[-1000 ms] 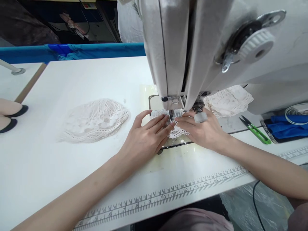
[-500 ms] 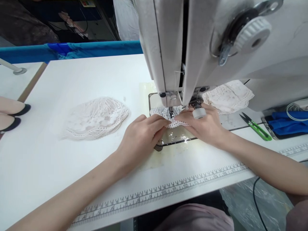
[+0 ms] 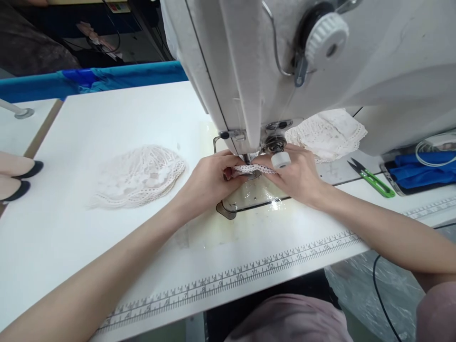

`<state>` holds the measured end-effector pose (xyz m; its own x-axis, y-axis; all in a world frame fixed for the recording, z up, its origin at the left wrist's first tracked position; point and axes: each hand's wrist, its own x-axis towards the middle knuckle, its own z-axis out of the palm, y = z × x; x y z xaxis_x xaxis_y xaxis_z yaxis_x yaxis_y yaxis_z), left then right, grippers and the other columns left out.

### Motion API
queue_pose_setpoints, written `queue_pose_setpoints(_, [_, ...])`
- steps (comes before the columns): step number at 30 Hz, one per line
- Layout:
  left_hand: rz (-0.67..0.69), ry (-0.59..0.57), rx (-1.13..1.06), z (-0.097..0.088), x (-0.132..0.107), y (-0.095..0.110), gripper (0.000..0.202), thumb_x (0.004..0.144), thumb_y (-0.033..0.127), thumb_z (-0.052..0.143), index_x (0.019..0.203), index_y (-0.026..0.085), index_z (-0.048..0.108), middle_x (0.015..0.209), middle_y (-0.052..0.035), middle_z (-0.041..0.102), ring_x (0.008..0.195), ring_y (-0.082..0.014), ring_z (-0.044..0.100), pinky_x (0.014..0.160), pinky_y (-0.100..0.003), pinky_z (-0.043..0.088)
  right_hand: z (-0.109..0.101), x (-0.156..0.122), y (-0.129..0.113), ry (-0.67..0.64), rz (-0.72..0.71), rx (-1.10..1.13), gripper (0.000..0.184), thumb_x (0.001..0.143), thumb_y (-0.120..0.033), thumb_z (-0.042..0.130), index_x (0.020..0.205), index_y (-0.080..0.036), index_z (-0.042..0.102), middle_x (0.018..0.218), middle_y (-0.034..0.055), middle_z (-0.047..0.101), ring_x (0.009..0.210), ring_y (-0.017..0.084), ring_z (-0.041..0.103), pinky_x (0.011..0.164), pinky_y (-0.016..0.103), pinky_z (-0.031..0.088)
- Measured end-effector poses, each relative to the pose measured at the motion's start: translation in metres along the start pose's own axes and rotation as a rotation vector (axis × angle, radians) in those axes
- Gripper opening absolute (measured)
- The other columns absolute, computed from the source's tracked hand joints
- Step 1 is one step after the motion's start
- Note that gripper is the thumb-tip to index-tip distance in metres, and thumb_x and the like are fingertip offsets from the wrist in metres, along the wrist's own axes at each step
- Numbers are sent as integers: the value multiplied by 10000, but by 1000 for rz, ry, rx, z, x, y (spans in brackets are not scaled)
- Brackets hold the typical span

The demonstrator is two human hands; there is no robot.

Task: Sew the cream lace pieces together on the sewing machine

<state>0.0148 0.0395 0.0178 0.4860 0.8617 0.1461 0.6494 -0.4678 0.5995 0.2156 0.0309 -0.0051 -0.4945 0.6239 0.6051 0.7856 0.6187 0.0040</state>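
Observation:
A strip of white lace (image 3: 253, 168) with a scalloped edge lies at the needle area of a sewing machine (image 3: 228, 71). The presser foot (image 3: 246, 158) comes down right behind this edge. My left hand (image 3: 212, 178) pinches the lace's left end between thumb and fingers, with the thumb underneath. From the right, my right hand (image 3: 299, 173) grips the other end, its fingertips partly hidden behind the machine's white knob (image 3: 280, 159). Most of the lace behind the foot is hidden by the machine head and my fingers.
A stack of white lace pieces (image 3: 142, 178) lies left on the white table (image 3: 89, 256); more lace (image 3: 329, 135) is under the machine arm. Green thread snips (image 3: 374, 180) and a dark tray with blue cloth (image 3: 423, 171) sit right. A printed ruler (image 3: 221, 280) runs along the front edge.
The view has shifted a little. My left hand has rolled so its thumb goes under the lace, and the lace edge between my hands is now raised and folded narrower.

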Motion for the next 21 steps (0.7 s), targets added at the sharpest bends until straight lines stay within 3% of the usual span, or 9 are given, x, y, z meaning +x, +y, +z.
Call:
queue_pose_setpoints(7, [-4,136,-97,13,-6,-2,64,809,253,663,801,191,677,750,27,603,601,-83,500,539,-215,399,2,-2,-1,-6,9,-34,229,916,-217,502,903,-251,728,669,-35,670,583,107,543,556,238,348])
queue_pose_setpoints(12, [31,72,-74,4,-11,1,159,886,247,568,824,195,704,841,2,628,702,-97,561,604,-226,426,1,-2,-2,18,-29,-13,239,909,-177,499,889,-229,731,652,-28,672,582,113,546,570,240,374])
queue_pose_setpoints(15, [72,53,-43,2,-16,1,263,925,277,517,751,192,695,800,-2,603,658,-93,547,570,-235,419,-2,-4,-2,34,-46,44,249,917,-189,498,839,-229,732,603,-37,654,588,115,562,593,242,400])
queue_pose_setpoints(18, [191,106,129,8,-25,0,283,933,291,513,738,200,697,809,-23,610,701,-128,543,626,-282,435,-6,-6,-3,-18,-80,145,218,896,-184,517,851,-227,725,725,-31,706,700,129,620,709,264,452])
queue_pose_setpoints(21, [383,227,465,15,-36,2,147,903,257,570,894,215,710,859,-38,664,808,-192,558,682,-342,421,-11,-8,-5,-69,-154,179,195,857,-153,523,864,-188,715,907,3,736,840,168,650,797,317,470])
